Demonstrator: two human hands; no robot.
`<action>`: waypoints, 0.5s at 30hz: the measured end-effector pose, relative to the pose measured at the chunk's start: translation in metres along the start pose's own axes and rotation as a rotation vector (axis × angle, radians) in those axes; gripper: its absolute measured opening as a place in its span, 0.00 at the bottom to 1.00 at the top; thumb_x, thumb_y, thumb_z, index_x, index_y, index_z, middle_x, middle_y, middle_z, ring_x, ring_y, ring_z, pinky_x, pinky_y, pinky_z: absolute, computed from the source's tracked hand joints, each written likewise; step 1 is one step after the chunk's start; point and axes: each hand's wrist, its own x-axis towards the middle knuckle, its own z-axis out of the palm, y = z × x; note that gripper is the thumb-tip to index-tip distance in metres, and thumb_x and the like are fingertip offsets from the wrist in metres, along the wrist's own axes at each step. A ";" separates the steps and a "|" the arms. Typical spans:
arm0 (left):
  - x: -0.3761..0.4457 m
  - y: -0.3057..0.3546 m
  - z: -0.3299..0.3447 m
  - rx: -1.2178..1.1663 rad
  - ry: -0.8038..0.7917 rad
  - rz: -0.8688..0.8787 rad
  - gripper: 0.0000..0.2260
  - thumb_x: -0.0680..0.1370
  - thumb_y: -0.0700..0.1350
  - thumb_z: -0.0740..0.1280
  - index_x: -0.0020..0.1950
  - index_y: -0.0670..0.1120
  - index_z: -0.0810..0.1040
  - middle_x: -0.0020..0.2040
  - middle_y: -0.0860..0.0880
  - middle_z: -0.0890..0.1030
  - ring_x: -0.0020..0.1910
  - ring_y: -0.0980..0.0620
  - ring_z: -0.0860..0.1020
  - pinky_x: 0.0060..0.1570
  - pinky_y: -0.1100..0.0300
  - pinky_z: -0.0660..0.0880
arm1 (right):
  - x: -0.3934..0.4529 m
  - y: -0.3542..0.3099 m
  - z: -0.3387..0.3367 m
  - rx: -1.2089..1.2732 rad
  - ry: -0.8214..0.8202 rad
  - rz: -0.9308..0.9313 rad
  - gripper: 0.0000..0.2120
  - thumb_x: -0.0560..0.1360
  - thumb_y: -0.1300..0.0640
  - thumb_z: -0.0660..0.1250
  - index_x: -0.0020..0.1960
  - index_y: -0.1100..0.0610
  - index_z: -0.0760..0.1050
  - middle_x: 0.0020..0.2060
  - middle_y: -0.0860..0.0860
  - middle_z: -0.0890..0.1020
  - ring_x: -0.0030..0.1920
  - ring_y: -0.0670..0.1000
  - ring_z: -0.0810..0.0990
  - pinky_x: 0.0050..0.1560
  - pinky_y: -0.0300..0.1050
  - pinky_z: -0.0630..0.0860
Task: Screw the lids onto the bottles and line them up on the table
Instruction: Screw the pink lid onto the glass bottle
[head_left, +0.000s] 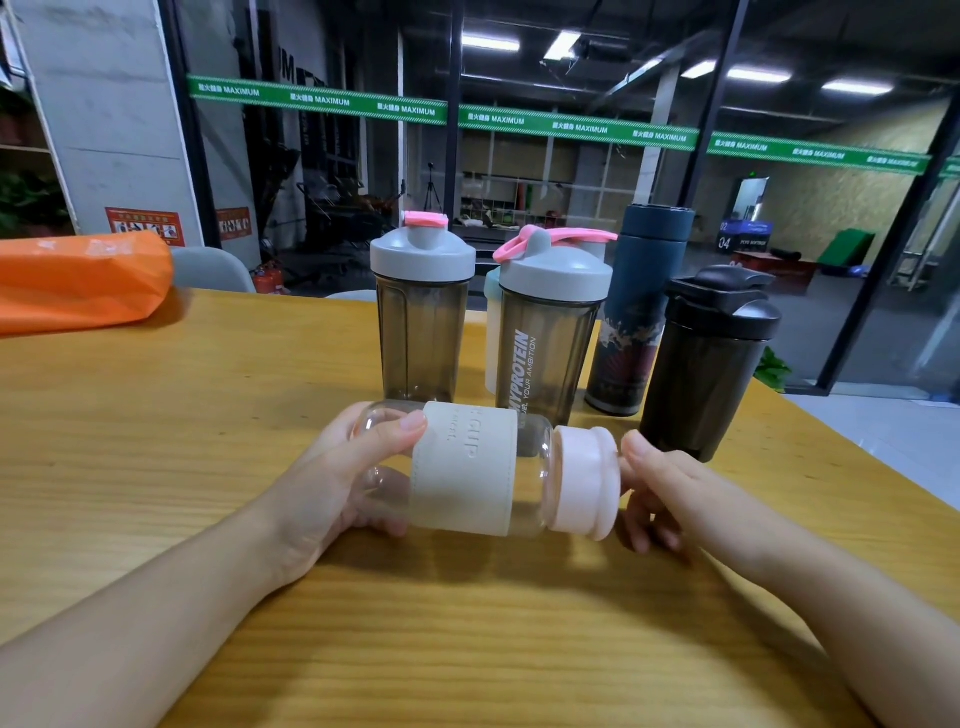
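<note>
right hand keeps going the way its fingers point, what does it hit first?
The pink lid on the glass bottle. The right hand points left at the lid's top, close or already touching; the gap is unclear.

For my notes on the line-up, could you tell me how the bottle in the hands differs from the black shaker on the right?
The clear bottle lies sideways, gripped by the left hand; the black shaker stands upright on the table. The clear bottle has a pale sleeve and pink lid; the black shaker is dark throughout. Both are capped.
</note>
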 end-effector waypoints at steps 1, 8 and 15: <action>0.000 0.000 0.000 -0.002 0.005 -0.001 0.31 0.57 0.58 0.73 0.55 0.45 0.75 0.38 0.50 0.83 0.30 0.49 0.79 0.27 0.56 0.74 | 0.001 0.003 0.000 0.023 0.011 -0.012 0.32 0.74 0.30 0.45 0.52 0.51 0.78 0.27 0.35 0.79 0.23 0.40 0.72 0.31 0.38 0.66; 0.001 0.000 0.000 -0.022 0.025 0.001 0.31 0.57 0.59 0.73 0.56 0.45 0.75 0.38 0.50 0.82 0.30 0.49 0.78 0.27 0.56 0.72 | 0.005 0.018 0.001 0.060 0.000 -0.242 0.46 0.59 0.45 0.79 0.66 0.26 0.54 0.66 0.40 0.66 0.51 0.52 0.81 0.45 0.43 0.77; 0.001 -0.001 -0.001 -0.017 0.016 0.002 0.31 0.58 0.59 0.73 0.55 0.45 0.75 0.38 0.49 0.82 0.29 0.49 0.77 0.28 0.55 0.72 | 0.003 0.016 0.001 0.086 0.026 -0.262 0.38 0.64 0.56 0.77 0.63 0.30 0.62 0.61 0.42 0.72 0.49 0.56 0.81 0.42 0.45 0.78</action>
